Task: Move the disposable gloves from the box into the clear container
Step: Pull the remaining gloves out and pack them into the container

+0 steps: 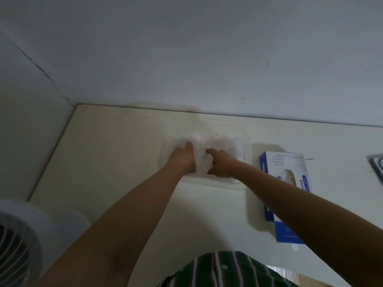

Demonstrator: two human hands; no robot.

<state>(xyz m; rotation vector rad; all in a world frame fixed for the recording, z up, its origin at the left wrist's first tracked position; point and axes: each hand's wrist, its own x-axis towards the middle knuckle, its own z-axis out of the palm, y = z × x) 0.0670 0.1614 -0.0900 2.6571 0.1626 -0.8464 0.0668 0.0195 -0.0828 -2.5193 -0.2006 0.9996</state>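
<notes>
Behind the clear container [247, 154], a bare pale wall [186, 59]. Under it, a cream table [107, 162], back edge just beyond the container, left edge well off to the container's left. Well to the container's near left, a white fan [18, 235]. Just beside the container's right wall, a blue and white box [290, 183], long axis running toward the camera, oval opening upward, a little white film visible inside. Farther right of the container, at the frame edge, part of a dark object [376, 166], too cut off to name.

Inside the container, a heaped wad of translucent gloves [219, 141], filling most of it, long axis left to right. Both hands down in that heap, near the container's front wall. Left hand [182, 158] on the left half, fingers sunk out of sight in the film, so grip impossible to judge. Right hand [221, 165] near the middle, fingers curled into the wad and bunching it.

Probably tamping the load down. For anything left in the box, right hand the nearer one: a short sideways reach over the container's right wall. Open table to the container's left and front; little spare room between container and box, so some risk of catching the rim or dragging loose film out on lifting.
</notes>
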